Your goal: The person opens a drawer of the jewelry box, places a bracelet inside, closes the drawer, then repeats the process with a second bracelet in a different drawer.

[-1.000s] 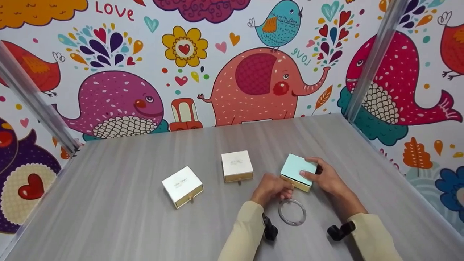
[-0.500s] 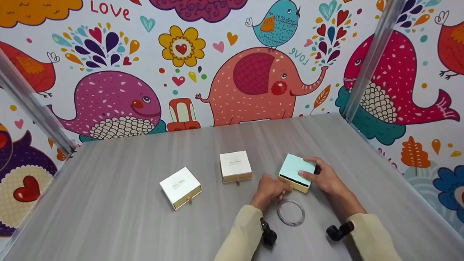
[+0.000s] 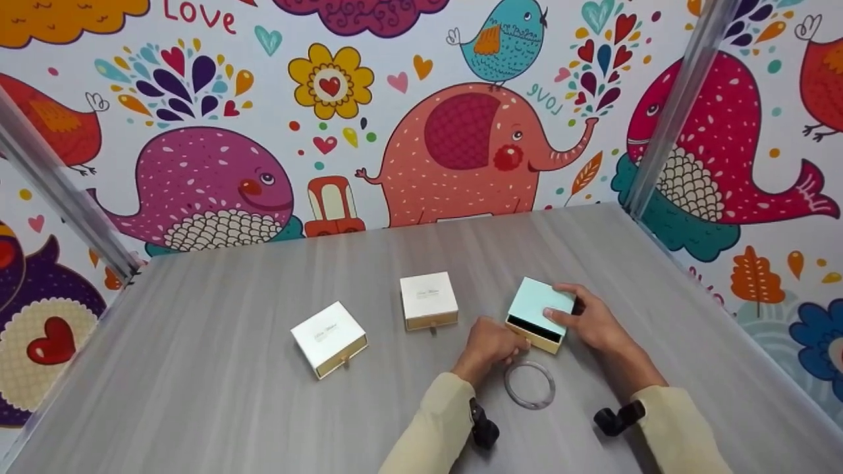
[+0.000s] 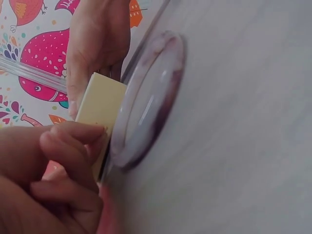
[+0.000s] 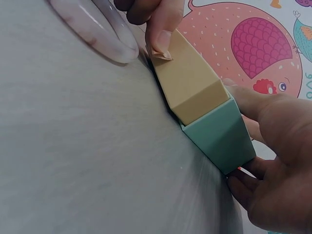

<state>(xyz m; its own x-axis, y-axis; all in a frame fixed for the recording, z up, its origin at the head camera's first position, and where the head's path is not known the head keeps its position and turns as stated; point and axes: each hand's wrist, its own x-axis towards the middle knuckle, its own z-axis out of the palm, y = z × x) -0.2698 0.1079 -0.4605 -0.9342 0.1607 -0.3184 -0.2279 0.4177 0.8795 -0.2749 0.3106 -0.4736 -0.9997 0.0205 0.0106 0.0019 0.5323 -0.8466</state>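
A mint-green box (image 3: 539, 304) with a tan drawer (image 5: 192, 80) stands on the right half of the table. In the head view my right hand (image 3: 596, 322) grips its sleeve, thumb on top and fingers along the far right side. The drawer is partly out, and a dark gap shows above it. My left hand (image 3: 489, 345) pinches the small pull tab (image 5: 162, 55) on the drawer's front, as the right wrist view shows. A marbled white and purple bangle (image 4: 148, 100) lies on the table just in front of the drawer. The drawer's inside cannot be made out.
Two white boxes with gold drawers stand to the left: one box (image 3: 428, 296) near the table's middle, another box (image 3: 329, 334) farther left and turned. The grey wood-look table (image 3: 217, 382) ends at a printed wall (image 3: 342, 145) behind, with metal posts (image 3: 678, 112) at the corners.
The tan drawer has slid out of the mint-green sleeve toward the person, widening the dark gap. My right hand stays on the sleeve. The bangle and white boxes have not moved.
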